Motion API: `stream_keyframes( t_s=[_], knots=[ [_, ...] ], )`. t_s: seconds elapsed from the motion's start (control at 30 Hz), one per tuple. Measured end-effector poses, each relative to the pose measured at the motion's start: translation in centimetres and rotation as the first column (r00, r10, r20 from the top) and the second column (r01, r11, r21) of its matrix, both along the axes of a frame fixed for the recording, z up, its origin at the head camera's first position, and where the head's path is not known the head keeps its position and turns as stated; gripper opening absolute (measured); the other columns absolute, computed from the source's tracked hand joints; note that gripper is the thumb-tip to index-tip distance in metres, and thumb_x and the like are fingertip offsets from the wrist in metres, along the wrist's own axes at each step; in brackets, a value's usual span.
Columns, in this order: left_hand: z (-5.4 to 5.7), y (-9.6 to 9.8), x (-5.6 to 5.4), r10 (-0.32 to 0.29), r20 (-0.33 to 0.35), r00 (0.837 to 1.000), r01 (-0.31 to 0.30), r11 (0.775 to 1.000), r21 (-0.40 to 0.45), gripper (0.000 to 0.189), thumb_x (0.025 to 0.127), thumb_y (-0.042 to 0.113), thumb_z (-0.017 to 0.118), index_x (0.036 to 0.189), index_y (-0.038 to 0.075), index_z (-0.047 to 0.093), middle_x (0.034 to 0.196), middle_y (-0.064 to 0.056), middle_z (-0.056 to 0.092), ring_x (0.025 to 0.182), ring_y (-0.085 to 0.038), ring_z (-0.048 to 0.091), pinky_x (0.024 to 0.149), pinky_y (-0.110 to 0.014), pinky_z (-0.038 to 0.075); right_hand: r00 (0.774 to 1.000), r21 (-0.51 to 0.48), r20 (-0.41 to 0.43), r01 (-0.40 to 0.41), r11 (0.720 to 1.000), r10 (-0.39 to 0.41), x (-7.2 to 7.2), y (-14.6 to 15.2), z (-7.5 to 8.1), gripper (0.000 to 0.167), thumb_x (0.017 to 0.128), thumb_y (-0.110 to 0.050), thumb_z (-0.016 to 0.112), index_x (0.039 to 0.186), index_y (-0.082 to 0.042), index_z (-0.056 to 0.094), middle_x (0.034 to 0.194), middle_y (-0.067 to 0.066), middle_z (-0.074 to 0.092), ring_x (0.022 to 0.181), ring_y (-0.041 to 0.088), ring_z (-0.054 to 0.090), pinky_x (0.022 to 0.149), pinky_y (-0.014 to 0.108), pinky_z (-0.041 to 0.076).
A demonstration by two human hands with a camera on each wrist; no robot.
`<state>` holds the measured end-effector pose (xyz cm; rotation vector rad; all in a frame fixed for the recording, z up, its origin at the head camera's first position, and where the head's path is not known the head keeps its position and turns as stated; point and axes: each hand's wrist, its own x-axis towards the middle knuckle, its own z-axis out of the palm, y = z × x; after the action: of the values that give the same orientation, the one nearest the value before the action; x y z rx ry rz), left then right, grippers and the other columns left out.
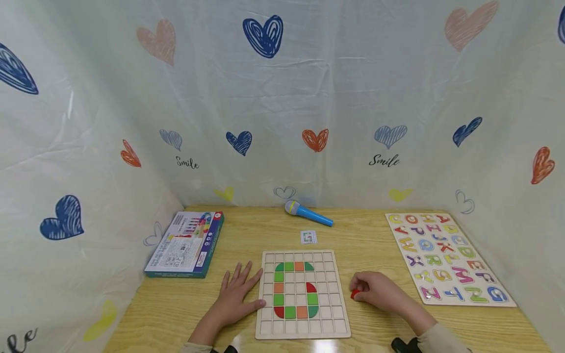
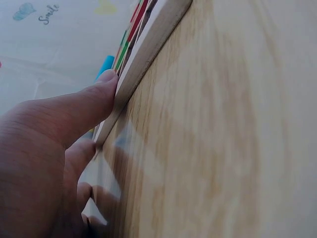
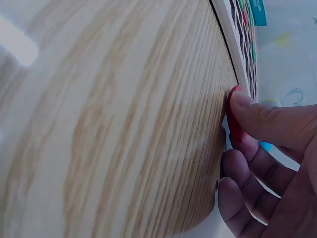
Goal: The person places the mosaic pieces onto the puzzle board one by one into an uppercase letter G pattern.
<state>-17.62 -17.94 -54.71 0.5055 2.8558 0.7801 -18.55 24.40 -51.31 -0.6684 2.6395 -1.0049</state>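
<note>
A wooden grid board [image 1: 333,294] lies at the middle of the table, with green, orange and red tiles set in its cells in a ring shape. My left hand [image 1: 236,299] lies spread flat beside it, thumb and index fingertip at the board's left edge; the left wrist view shows the thumb [image 2: 94,101] against the side of the board. To the right of the board, my right hand [image 1: 379,290] pinches a red tile [image 3: 234,116] between thumb and fingers, close over the table. The fingers partly hide this tile.
Behind the board lie a small patterned card [image 1: 308,237] and a blue toy microphone [image 1: 314,215]. A flat box [image 1: 181,245] sits at the left. On the right lies an alphabet puzzle board [image 1: 450,260]. A heart-print curtain [image 1: 282,98] encloses the table [image 1: 366,235].
</note>
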Motion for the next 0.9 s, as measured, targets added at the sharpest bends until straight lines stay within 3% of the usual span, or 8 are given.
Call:
stream_keyframes(
  t_s=[0.2, 0.37, 0.63, 0.9],
  knots=[
    [0.1, 0.0, -0.1, 0.002, 0.007, 1.0, -0.002, 1.0, -0.006, 0.082, 0.091, 0.064, 0.062, 0.158, 0.023, 0.039, 0.169, -0.014, 0.017, 0.155, -0.041, 0.002, 0.119, -0.065, -0.007, 0.999, -0.008, 0.014, 0.031, 0.999, -0.031, -0.5, -1.0, -0.2, 0.01, 0.093, -0.02, 0.076, 0.093, -0.021, 0.066, 0.079, -0.01, 0.058, 0.07, 0.003, 0.051, 0.062, 0.024, 0.043],
    [0.3, 0.0, 0.0, 0.002, 0.008, 1.0, -0.002, 1.0, 0.002, 0.082, 0.091, 0.063, 0.063, 0.158, 0.022, 0.04, 0.168, -0.015, 0.019, 0.155, -0.042, 0.003, 0.119, -0.066, -0.006, 0.998, -0.037, -0.038, 0.053, 0.998, -0.054, -1.1, -2.1, -0.2, 0.005, 0.094, -0.025, 0.075, 0.092, -0.023, 0.07, 0.082, -0.011, 0.058, 0.073, 0.002, 0.05, 0.065, 0.023, 0.044],
    [0.3, 0.1, 0.0, 0.004, 0.011, 1.0, -0.004, 1.0, -0.004, 0.082, 0.091, 0.063, 0.063, 0.158, 0.022, 0.041, 0.168, -0.014, 0.019, 0.155, -0.042, 0.003, 0.119, -0.066, -0.006, 0.994, -0.11, -0.045, 0.09, 0.99, -0.096, -1.8, -4.9, 0.5, 0.006, 0.096, -0.02, 0.073, 0.094, -0.019, 0.067, 0.084, -0.009, 0.059, 0.075, 0.007, 0.053, 0.065, 0.023, 0.046],
    [0.3, 0.1, -0.1, 0.002, 0.015, 1.0, -0.002, 1.0, -0.01, 0.082, 0.091, 0.064, 0.062, 0.158, 0.023, 0.039, 0.169, -0.014, 0.017, 0.155, -0.041, 0.002, 0.119, -0.065, -0.007, 0.999, -0.1, -0.016, 0.05, 0.994, -0.052, -2.5, -7.6, 0.3, 0.011, 0.1, -0.019, 0.067, 0.111, -0.018, 0.07, 0.086, -0.009, 0.058, 0.078, 0.01, 0.054, 0.067, 0.024, 0.046]
  ],
)
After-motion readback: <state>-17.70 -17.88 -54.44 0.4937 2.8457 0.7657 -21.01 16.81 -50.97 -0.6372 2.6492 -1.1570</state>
